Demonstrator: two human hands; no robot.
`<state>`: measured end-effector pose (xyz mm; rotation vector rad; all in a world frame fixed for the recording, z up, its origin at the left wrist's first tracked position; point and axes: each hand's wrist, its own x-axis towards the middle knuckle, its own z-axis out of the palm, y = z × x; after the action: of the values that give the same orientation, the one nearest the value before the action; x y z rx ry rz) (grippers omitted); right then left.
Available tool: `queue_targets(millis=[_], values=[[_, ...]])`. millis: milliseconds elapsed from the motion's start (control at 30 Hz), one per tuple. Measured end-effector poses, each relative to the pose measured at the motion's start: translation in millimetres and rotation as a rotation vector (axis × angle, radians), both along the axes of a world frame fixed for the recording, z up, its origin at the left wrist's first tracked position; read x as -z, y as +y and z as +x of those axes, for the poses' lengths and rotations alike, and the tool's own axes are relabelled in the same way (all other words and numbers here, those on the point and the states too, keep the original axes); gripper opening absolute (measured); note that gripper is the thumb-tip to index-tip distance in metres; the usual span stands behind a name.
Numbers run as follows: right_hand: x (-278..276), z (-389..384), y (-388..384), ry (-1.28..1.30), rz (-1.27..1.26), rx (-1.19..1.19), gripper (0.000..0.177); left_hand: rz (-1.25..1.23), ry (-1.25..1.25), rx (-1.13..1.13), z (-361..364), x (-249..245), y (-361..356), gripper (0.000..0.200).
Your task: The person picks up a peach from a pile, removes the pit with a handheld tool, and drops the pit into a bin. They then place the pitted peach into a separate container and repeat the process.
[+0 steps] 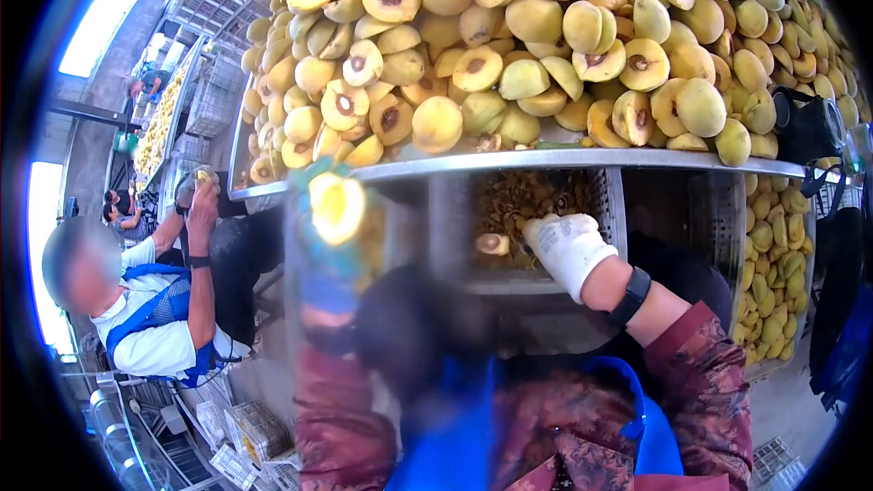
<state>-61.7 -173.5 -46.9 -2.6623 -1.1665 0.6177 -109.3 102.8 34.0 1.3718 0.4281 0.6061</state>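
Observation:
My left hand (pixel 335 255), in a blue-green glove smeared by motion, is closed round a brightly lit yellow peach half (pixel 336 207) just below the table's metal edge. My right hand (pixel 566 253), in a white glove, hangs over a crate of peach pits and scraps (pixel 532 195). Its fingers are curled together; whatever they may hold is hidden. Close to those fingertips, a pale piece with a brown centre (pixel 492 244) shows over the crate.
Halved peaches (pixel 436 123) lie heaped on the metal-edged table (pixel 509 160). Another crate of halves (pixel 773 264) stands at right, below a black container (pixel 807 125). To the left sits a co-worker (pixel 155 318) with raised hands. Stacked crates (pixel 214 95) stand farther back.

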Motion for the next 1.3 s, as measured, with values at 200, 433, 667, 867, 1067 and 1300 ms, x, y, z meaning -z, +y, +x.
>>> queue_targets(millis=[200, 433, 667, 867, 1067, 1300], values=[[-32.0, -3.8, -13.8, -0.157, 0.185, 0.059, 0.013, 0.998, 0.384, 0.066, 16.8, -13.3, 32.7, 0.058], [-33.7, -6.9, -10.1, -0.041, 0.428, 0.057, 0.014, 1.567, 0.460, 0.468, 111.5, 11.6, -41.2, 0.072], [-43.0, 1.8, -4.8, 0.298, 0.799, 0.187, 0.030, 0.533, 0.246, 0.452, 117.1, 14.6, -21.8, 0.049], [-78.3, 4.3, -0.6, 0.475, 0.867, 0.390, 0.034, -0.460, 0.042, 0.454, 60.9, -5.1, -70.3, 0.052], [-75.5, 3.6, 3.0, 0.383, 0.778, 0.391, 0.036, -0.351, 0.045, 0.431, 36.8, -3.0, -117.2, 0.060], [-55.6, -2.4, 5.0, 0.251, 0.839, 0.354, 0.032, -0.072, -0.045, 0.381, 28.0, 9.7, -138.9, 0.057]])
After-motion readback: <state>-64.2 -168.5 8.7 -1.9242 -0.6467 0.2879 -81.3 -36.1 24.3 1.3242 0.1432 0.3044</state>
